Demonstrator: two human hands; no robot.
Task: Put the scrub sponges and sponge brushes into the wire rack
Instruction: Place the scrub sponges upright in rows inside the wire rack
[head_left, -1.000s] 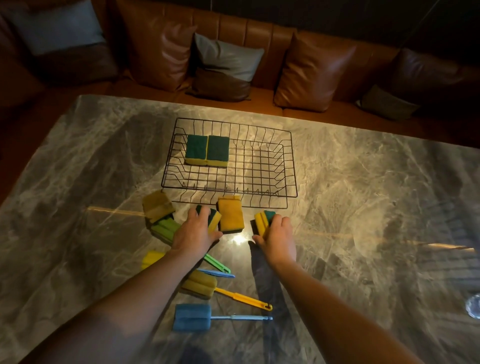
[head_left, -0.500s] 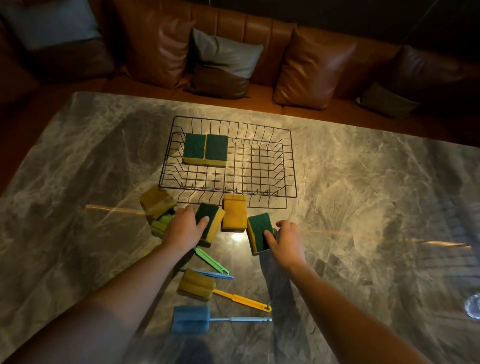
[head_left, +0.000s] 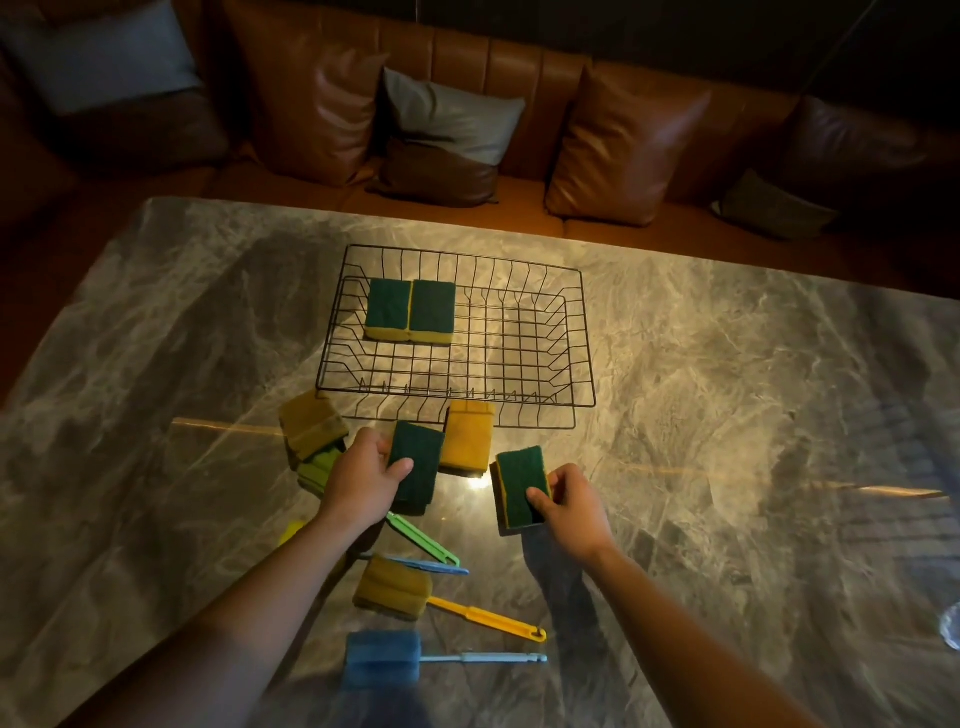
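The black wire rack (head_left: 584, 332) stands on the marble table with two green-topped scrub sponges (head_left: 409, 307) side by side in its far left corner. My left hand (head_left: 361, 480) grips a green scrub sponge (head_left: 418, 457) just in front of the rack. My right hand (head_left: 574, 506) holds another green and yellow scrub sponge (head_left: 519, 483), lifted off the table. A yellow sponge (head_left: 467, 436) lies between them. More sponges (head_left: 311, 431) are piled at the left. A yellow-handled sponge brush (head_left: 395, 590) and a blue sponge brush (head_left: 382, 659) lie near me.
A green handle (head_left: 423, 539) and a blue handle (head_left: 426, 565) stick out from under my left forearm. A brown leather sofa with cushions (head_left: 623, 150) runs behind the table's far edge. A clear object (head_left: 953, 626) shows at the right edge.
Both hands have closed on a green scrub sponge each and lifted them off the table, turning the green sides up. The right sponge has moved slightly right and toward me.
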